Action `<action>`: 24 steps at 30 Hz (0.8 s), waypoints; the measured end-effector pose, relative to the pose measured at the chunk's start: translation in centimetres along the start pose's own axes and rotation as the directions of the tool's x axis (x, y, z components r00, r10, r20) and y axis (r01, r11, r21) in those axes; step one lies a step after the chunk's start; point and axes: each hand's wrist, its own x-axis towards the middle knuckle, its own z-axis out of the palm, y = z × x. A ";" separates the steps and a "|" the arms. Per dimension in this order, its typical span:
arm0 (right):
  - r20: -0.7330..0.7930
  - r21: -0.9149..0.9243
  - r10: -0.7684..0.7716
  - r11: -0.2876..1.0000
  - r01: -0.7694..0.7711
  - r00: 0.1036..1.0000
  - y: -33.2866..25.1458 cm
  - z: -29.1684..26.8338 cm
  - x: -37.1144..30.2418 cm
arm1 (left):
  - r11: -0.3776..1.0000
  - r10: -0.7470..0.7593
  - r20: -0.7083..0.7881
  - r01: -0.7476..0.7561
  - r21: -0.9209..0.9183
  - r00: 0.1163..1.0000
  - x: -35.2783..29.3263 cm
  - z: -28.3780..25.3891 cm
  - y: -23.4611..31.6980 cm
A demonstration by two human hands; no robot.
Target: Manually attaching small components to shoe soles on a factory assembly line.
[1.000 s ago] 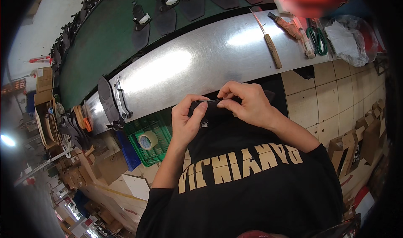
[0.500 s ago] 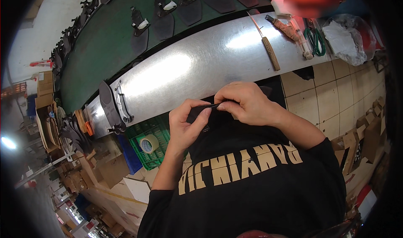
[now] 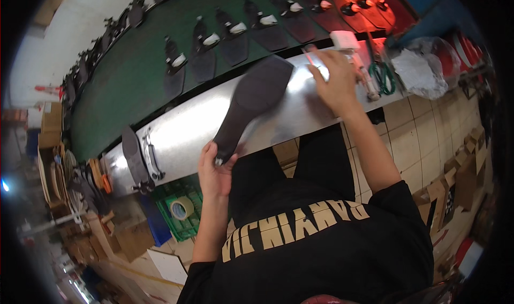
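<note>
My left hand [image 3: 214, 170] grips the narrow end of a dark, flat sandal sole [image 3: 257, 89], thumb and fingers closed round it. A small shiny bit shows beside the thumb. The sole's wide end points up and right over the metal bench top. My right hand [image 3: 336, 81] reaches over the tools at the bench's right part, its thumb apart from its fingers and nothing clearly held. Beside its fingers is a white block [image 3: 344, 40]. A green-handled pair of scissors [image 3: 382, 78] lies to its right. The wooden-handled tool is mostly hidden or blurred under that hand.
A green belt [image 3: 128, 95] behind the metal bench top [image 3: 184, 138] carries several dark sandals with white pieces, the far-right ones under red light. Another sole [image 3: 134, 154] and a metal bracket [image 3: 152, 154] lie at left. A green crate [image 3: 187, 223] with tape [image 3: 182, 208] stands below.
My hands have parted from a pinch at the waist. The left now holds the sandal sole out over the bench; the right has gone forward and right to the tools.
</note>
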 end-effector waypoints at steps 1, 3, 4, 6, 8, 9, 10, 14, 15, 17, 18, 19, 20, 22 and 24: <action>0.045 -0.164 0.091 0.983 -0.083 0.995 1.0 0.1 -0.8 | 0.985 -0.119 0.037 0.123 -0.120 0.992 0.5 -0.7 -0.4; 0.072 -0.332 0.082 0.942 -0.054 0.994 4.2 1.7 -3.3 | 0.908 -0.268 0.095 0.285 -0.308 0.959 1.0 -1.5 -1.8; 0.088 -0.312 0.068 0.949 -0.038 0.994 3.8 1.8 -3.4 | 0.889 -0.306 0.089 0.318 -0.330 0.948 1.2 -2.0 -2.5; 0.215 0.047 0.191 0.978 -0.205 0.958 1.7 0.5 -3.8 | 0.825 -0.392 0.090 0.393 -0.406 0.916 0.4 -0.6 -1.9; 0.391 0.449 0.238 0.793 -0.411 0.889 -3.6 -1.0 -5.1 | 0.753 -0.438 0.101 0.426 -0.501 0.893 0.7 -0.6 -2.1; 0.525 0.542 0.154 0.698 -0.468 0.837 -5.5 -1.5 -6.7 | 0.666 -0.500 0.141 0.484 -0.567 0.854 0.8 -0.4 -2.4; 0.632 0.611 0.045 0.586 -0.533 0.774 -7.3 -1.9 -8.0 | 0.664 -0.503 0.140 0.486 -0.568 0.853 0.8 -0.2 -2.7; 0.879 0.474 -0.093 0.283 -0.834 0.468 -11.0 -1.8 -10.0 | 0.696 -0.521 0.092 0.484 -0.530 0.849 0.2 2.0 -3.2; 0.895 0.446 -0.101 0.233 -0.864 0.435 -11.4 -1.8 -10.1 | 0.690 -0.521 0.109 0.493 -0.531 0.846 0.1 2.1 -3.3; 0.884 0.466 -0.100 0.250 -0.849 0.456 -11.6 -0.9 -11.1 | 0.727 -0.527 0.103 0.511 -0.458 0.844 0.2 1.9 -3.9; 0.872 0.487 -0.103 0.268 -0.831 0.478 -11.6 -0.5 -11.6 | 0.728 -0.527 0.101 0.509 -0.459 0.844 0.3 1.7 -4.1; 0.804 0.583 -0.085 0.306 -0.753 0.588 -11.8 -0.3 -12.1 | 0.685 -0.531 0.167 0.538 -0.491 0.830 0.2 1.5 -4.2; 0.806 0.581 -0.088 0.306 -0.754 0.586 -11.9 -0.3 -12.2 | 0.640 -0.530 0.233 0.565 -0.521 0.815 0.1 1.5 -4.2; 0.626 0.661 -0.055 0.566 -0.492 0.778 -12.1 -0.3 -12.5 | 0.638 -0.558 0.207 0.575 -0.513 0.804 -0.5 2.0 -4.1; 0.625 0.679 -0.035 0.516 -0.522 0.779 -11.8 -0.2 -12.5 | 0.635 -0.585 0.183 0.586 -0.503 0.790 -0.9 2.1 -4.2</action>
